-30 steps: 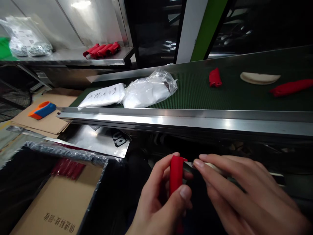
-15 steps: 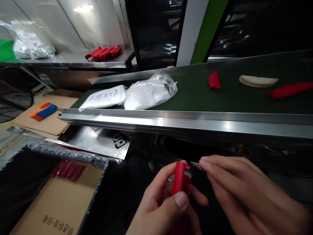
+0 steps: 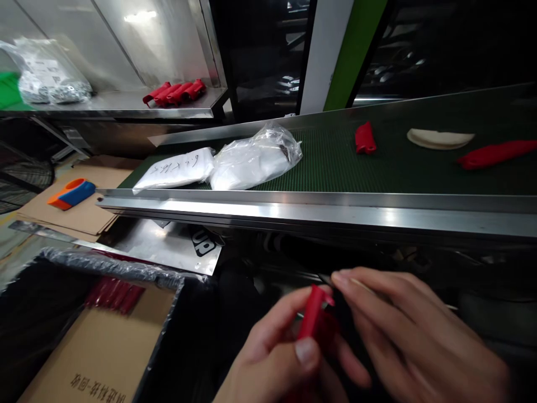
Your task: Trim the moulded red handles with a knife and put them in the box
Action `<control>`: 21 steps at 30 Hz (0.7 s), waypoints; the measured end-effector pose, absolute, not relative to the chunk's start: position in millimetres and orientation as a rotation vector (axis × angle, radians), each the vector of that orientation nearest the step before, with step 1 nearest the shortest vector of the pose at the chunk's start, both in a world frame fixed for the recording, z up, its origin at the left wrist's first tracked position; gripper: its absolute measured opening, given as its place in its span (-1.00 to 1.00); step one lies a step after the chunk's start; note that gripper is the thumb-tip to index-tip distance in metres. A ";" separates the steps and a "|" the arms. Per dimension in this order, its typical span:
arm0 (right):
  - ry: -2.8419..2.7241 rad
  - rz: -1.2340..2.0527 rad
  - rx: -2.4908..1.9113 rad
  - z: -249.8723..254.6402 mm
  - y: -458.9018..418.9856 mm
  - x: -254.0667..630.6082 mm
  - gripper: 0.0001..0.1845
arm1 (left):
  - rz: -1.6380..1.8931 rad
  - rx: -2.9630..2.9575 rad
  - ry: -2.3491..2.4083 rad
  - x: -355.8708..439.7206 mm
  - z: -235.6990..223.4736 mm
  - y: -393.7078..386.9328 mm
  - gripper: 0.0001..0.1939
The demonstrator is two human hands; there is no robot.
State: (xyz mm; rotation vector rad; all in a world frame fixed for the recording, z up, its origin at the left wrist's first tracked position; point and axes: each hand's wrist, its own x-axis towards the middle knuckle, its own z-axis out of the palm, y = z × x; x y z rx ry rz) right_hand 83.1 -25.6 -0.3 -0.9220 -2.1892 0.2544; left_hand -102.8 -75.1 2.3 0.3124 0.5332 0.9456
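Observation:
In the lower middle of the head view, my left hand (image 3: 277, 352) is closed around a red plastic part (image 3: 311, 316), held tilted with its notched end up. Its lower portion is hidden by my fingers and thumb. Close by on the right, my right hand (image 3: 403, 319) pinches a thin, dark, pointed tool (image 3: 324, 279) between thumb and fingers. The tip shows just above the red part's upper end; whether they touch I cannot tell. Most of the tool is hidden in the hand, and its kind is unclear.
A green conveyor belt (image 3: 323, 162) with a metal edge (image 3: 335, 212) runs ahead, bearing plastic bags (image 3: 251, 162), red pieces (image 3: 364, 138) and a cream curved piece (image 3: 438, 139). More red parts (image 3: 176, 93) lie on a shelf. A lined box (image 3: 113, 336) stands at left.
My right hand has shifted slightly left, bringing the tool closer to the red part. The red part has tilted to the right and sits a little lower in my left hand.

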 end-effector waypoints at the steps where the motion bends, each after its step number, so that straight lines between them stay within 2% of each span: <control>1: -2.164 0.262 -0.959 -0.5 -23.8 84.1 -0.56 | 0.950 0.325 0.526 -101.5 -0.4 -75.7 -0.45; 6: -2.135 0.318 -0.866 0.6 -19.0 88.2 -0.55 | 0.966 0.282 0.352 -101.4 -7.2 -75.1 -0.57; 9: -2.207 0.278 -0.768 3.1 -19.3 86.7 -0.56 | 0.895 0.186 0.468 -108.4 4.7 -75.7 -0.59; 14: -2.208 0.242 -0.813 5.7 -20.2 83.0 -0.57 | 0.860 0.087 0.635 -113.3 23.3 -78.8 -0.58; 21: -2.249 0.230 -0.816 3.9 -21.8 85.1 -0.56 | 0.873 0.074 0.649 -110.2 26.0 -79.3 -0.56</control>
